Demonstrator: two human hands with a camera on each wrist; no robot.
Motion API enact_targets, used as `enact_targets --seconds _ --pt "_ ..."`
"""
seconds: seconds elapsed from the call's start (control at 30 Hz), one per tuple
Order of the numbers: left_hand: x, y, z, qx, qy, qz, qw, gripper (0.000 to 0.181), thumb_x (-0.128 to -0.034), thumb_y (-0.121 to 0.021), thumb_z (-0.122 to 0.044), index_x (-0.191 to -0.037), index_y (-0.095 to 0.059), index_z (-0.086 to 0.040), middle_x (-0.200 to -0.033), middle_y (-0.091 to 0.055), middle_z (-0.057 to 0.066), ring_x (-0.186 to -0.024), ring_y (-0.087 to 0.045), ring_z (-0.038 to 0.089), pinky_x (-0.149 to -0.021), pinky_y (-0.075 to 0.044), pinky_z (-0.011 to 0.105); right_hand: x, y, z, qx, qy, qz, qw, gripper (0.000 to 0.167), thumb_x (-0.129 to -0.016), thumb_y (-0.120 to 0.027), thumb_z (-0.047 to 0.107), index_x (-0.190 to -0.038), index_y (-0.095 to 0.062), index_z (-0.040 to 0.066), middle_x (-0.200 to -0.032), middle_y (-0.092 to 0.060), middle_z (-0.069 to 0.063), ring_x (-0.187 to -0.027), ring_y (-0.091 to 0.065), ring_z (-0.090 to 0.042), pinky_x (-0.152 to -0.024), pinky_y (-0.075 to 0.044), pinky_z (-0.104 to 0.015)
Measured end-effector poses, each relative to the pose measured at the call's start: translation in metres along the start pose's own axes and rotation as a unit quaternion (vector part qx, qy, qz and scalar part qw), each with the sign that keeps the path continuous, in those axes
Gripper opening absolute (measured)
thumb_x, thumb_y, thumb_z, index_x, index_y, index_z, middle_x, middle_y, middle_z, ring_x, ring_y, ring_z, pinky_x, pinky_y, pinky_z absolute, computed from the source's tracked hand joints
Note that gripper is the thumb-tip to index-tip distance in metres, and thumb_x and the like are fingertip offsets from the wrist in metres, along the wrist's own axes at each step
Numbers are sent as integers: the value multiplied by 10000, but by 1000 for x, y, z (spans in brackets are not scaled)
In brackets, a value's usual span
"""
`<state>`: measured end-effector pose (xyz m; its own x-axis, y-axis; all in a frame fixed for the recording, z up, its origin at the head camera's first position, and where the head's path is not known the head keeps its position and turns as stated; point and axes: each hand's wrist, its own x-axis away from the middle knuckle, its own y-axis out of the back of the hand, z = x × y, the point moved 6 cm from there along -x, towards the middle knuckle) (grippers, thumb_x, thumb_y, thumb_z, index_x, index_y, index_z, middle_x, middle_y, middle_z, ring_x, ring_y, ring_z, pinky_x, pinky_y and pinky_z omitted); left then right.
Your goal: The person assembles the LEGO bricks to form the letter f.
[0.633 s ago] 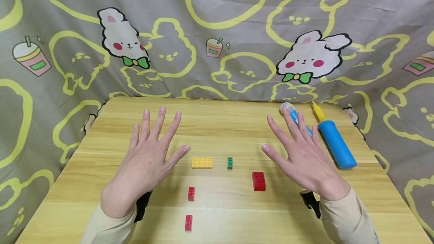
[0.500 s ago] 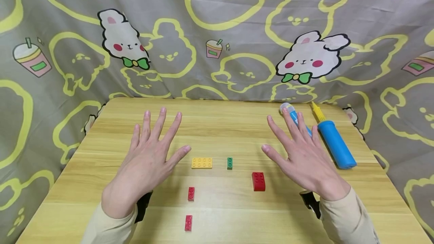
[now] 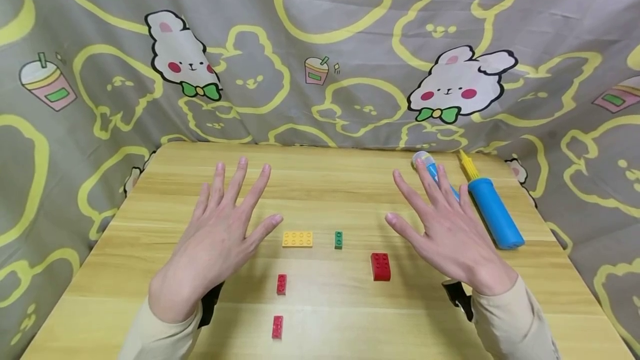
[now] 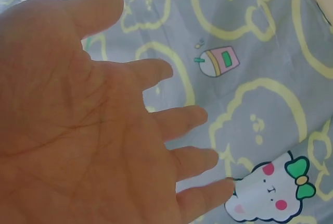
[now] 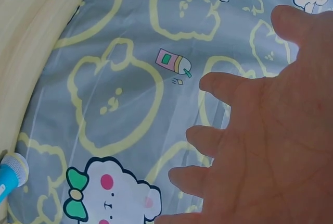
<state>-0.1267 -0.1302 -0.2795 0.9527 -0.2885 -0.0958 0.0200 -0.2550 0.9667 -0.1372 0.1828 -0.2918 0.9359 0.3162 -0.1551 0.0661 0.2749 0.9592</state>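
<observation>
Both hands hover over the table, palms down with fingers spread, holding nothing. My left hand (image 3: 215,238) is left of a flat yellow brick (image 3: 297,239); its bare palm (image 4: 88,125) fills much of the left wrist view. To the right, my right hand (image 3: 445,232) is nearest a red brick (image 3: 380,266) with a rounded side, and it partly covers a blue toy microphone (image 3: 434,170). A small green brick (image 3: 338,240) lies between the hands. Two small red bricks, an upper red brick (image 3: 282,284) and a lower red brick (image 3: 277,327), lie nearer the front.
A blue hand pump (image 3: 495,213) with a yellow nozzle lies at the right of the wooden table (image 3: 320,182). A grey patterned curtain (image 3: 350,43) hangs behind the table and along its sides. The microphone's head (image 5: 16,168) shows in the right wrist view.
The left hand has shifted very slightly to the right. The right hand is almost still, and the bricks lie where they were.
</observation>
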Motion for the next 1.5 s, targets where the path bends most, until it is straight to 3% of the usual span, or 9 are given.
enact_targets --seconds 0.1,0.2,0.27,0.33,0.47,0.67,0.9,1.33,1.5 --pt "3 -2 -2 50 -107 44 9999 753 -986 -416 -605 -1589 -83 -300 -1631 -20 144 -1457 61 411 -1115 -99 611 -1 -2 2 -70 10 95 9999 703 -975 -421 621 -1570 -192 326 -1625 121 69 -1461 161 -248 -1083 126 -610" --pt "9 -3 -5 99 -375 -75 9992 713 -972 -534 -535 -1549 -303 -185 -1574 -231 215 -1420 -206 458 -1060 -253 631 -1 -4 4 -99 69 198 9997 698 -979 -416 618 -1571 -200 318 -1632 93 41 -1461 157 -267 -1088 105 -617" --pt "14 -3 -8 49 -655 -238 9976 606 -950 -612 -482 -1400 -487 -95 -1415 -458 216 -1265 -464 421 -978 -393 579 -1 -6 6 -86 132 247 9996 697 -981 -415 614 -1572 -212 304 -1638 61 10 -1461 152 -285 -1088 89 -629" --pt "20 -6 -11 -17 -991 -329 9945 470 -918 -685 -422 -1197 -583 -58 -1139 -607 145 -954 -619 301 -824 -500 464 -1 -8 7 -62 184 298 9994 698 -981 -413 617 -1572 -225 295 -1641 30 -15 -1462 145 -298 -1088 68 -641" --pt "32 -26 -14 -71 -1439 93 9895 387 -847 -767 -402 -1038 -604 -107 -840 -561 -45 -585 -455 103 -565 -443 291 -1 -13 8 -61 141 447 9989 709 -963 -394 658 -1565 -248 314 -1642 7 -19 -1464 147 -280 -1088 55 -646" --pt "54 -73 -20 -64 -1704 1240 9775 454 -774 -802 -467 -1040 -592 -166 -806 -515 -118 -626 -451 67 -661 -471 341 -1 -18 10 -71 107 619 9980 732 -949 -376 690 -1562 -267 305 -1642 -28 -48 -1467 116 -324 -1080 85 -642" --pt "68 -112 -21 -812 -1682 1847 9649 593 -698 -831 -531 -1079 -571 -159 -784 -486 -64 -694 -505 129 -666 -446 348 1 -23 13 -87 176 698 9974 756 -941 -365 706 -1563 -279 284 -1638 -65 -84 -1467 83 -375 -1072 23 -682" --pt "73 -133 -22 -703 -1575 2007 9644 587 -745 -825 -438 -1159 -532 -141 -947 -576 9 -759 -548 146 -741 -476 398 1 -25 18 -90 163 749 9970 765 -925 -362 732 -1549 -319 291 -1637 -82 -81 -1471 87 -353 -1081 -27 -677" --pt "77 -133 -20 -675 -1687 1702 9685 518 -753 -825 -394 -1097 -536 -135 -910 -558 -10 -761 -541 155 -688 -465 359 0 -26 20 -114 178 753 9969 768 -921 -365 736 -1546 -327 291 -1637 -84 -77 -1472 68 -361 -1080 -26 -679"
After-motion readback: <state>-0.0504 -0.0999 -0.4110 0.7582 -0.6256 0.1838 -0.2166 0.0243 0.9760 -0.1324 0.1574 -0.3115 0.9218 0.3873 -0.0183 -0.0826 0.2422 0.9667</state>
